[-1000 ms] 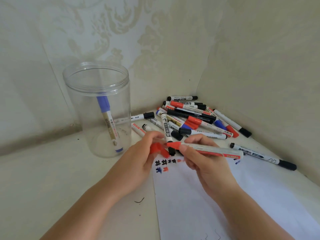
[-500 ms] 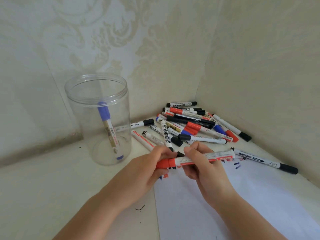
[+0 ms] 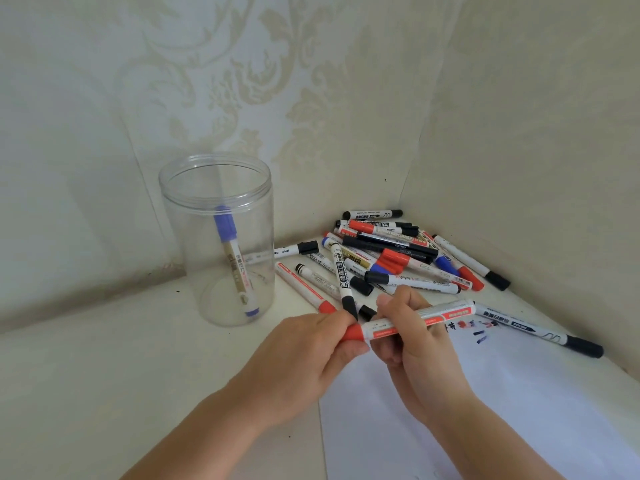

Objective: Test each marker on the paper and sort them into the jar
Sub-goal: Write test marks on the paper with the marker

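**Red marker held in both hands above the paper**

Both hands meet over the near edge of the paper [image 3: 519, 410]. The left hand [image 3: 311, 355] pinches the red cap end of a red marker [image 3: 415, 322] between thumb and fingers. The right hand [image 3: 412, 337] is curled round the white barrel, and the marker's far end points right, over a few red, black and blue test marks [image 3: 474, 329] on the sheet.

The clear jar [image 3: 214, 188] stands upright on the table [image 3: 104, 358], well to the left of the hands, with one blue marker [image 3: 233, 261] leaning inside it. A pile of markers [image 3: 398, 258] lies in the corner against the walls, behind the hands. One long black-capped marker [image 3: 536, 329] lies apart from the pile, at the paper's far right edge.
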Action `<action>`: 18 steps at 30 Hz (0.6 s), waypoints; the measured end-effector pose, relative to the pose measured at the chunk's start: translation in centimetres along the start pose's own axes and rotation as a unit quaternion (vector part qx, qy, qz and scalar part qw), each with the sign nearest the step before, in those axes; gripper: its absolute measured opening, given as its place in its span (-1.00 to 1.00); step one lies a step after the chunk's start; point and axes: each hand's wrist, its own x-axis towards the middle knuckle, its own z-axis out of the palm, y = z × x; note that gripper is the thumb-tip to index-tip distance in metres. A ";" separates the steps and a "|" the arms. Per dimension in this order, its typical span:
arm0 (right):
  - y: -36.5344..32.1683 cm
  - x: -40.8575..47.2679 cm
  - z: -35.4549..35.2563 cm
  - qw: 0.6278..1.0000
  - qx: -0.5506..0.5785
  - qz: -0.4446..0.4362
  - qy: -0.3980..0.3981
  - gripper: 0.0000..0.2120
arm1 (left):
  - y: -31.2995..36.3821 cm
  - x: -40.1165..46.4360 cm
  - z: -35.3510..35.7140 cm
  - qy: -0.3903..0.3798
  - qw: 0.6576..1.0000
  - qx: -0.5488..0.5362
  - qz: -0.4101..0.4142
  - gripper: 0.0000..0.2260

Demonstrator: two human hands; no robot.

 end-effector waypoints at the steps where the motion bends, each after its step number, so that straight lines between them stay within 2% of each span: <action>1: -0.1 -0.1 0.0 1.000 0.004 0.001 -0.007 -0.68 | 0.2 -0.1 0.1 0.003 1.000 -0.001 0.003 -0.65; 5: -0.2 0.1 -0.2 1.000 -0.010 0.004 -0.019 -0.70 | 0.6 -0.1 0.2 0.025 0.998 -0.043 -0.025 -0.76; 8: -0.4 0.6 0.0 0.998 -0.038 -0.003 -0.049 -0.73 | 0.7 0.2 -1.0 0.089 0.986 -0.124 -0.059 -0.86; 10: -0.5 0.8 -0.2 0.997 -0.057 0.000 -0.044 -0.79 | 0.7 0.4 -2.6 0.189 0.964 -0.175 -0.069 -0.87; 13: -0.3 1.2 -1.3 0.996 -0.093 0.015 0.009 -0.65 | 0.6 0.8 -6.0 0.400 0.888 -0.215 -0.068 -0.87; 15: -0.2 1.3 -1.4 0.993 -0.112 0.026 0.015 -0.68 | 0.8 1.1 -8.5 0.505 0.850 -0.147 -0.039 -0.88; 18: -0.2 1.5 -1.0 0.988 -0.148 0.023 0.028 -0.71 | 0.9 1.7 -12.0 0.561 0.826 -0.033 -0.030 -0.97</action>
